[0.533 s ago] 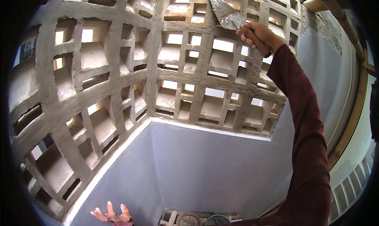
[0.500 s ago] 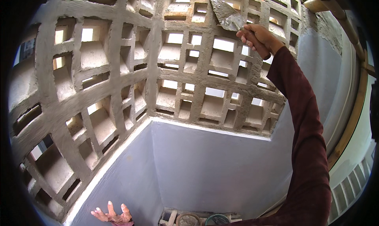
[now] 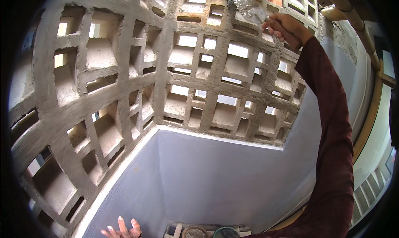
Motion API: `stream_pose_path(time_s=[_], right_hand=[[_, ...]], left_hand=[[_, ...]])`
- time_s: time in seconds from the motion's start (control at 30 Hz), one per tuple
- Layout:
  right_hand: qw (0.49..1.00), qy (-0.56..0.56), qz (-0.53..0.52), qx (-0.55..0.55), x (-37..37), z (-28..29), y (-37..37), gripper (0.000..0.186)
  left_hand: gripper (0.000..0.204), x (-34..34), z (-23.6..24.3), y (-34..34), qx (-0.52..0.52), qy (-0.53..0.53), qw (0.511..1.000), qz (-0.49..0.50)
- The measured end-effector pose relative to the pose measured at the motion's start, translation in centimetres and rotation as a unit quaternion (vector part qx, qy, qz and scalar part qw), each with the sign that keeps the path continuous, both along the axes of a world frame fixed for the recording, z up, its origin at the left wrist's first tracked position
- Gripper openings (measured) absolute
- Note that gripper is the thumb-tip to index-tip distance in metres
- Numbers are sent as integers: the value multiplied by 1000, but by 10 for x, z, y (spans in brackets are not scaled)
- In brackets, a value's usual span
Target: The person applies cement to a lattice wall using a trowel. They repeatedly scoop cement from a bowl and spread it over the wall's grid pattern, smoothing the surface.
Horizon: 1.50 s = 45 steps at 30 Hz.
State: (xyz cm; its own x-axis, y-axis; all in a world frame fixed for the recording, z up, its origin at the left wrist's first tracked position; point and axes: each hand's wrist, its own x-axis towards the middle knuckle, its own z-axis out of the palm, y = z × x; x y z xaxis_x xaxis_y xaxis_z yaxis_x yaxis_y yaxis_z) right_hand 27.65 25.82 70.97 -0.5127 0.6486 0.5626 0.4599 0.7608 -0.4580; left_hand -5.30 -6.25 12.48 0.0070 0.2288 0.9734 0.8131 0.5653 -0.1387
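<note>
My right hand is raised to the upper part of the block wall, its fingers wrapped round the handle of a trowel. The trowel's grey metal blade, smeared with mortar, points up and left and lies close against the openwork concrete wall; whether it touches cannot be told. Low at the left, my left hand shows only its spread fingers, holding nothing, in front of the smooth grey-blue lower wall.
Two round buckets, one brownish and one green-rimmed, stand at the bottom. A second openwork wall meets the first in a corner at the left. Wooden poles run along the right.
My right hand and the trowel have moved up and to the right, and the blade has turned flatter. My left hand has shifted slightly lower and to the right, still spread.
</note>
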Motion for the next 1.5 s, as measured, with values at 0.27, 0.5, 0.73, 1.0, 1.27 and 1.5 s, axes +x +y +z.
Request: stream_pose_path(time_s=[0.27,0.5,0.73,1.0,1.27,1.5], right_hand=[[992,-56,-88,72,-17,14,8,42],[996,30,-87,16,-6,2,8,41],[993,66,50,-86,-14,-4,6,41],[993,30,38,-110,-7,-21,2,41],[993,40,-4,-110,-7,-55,12,41],[998,-48,-13,-41,9,-98,35,39]], left_hand=[[47,2,-3,-7,-50,-1,999,21],[39,-6,3,-5,-39,49,998,14],[43,-3,4,-6,-28,17,997,72],[43,-4,-11,-2,2,-27,997,69],[44,-5,-17,2,22,-35,997,65],[44,-6,-19,1,27,-40,997,60]])
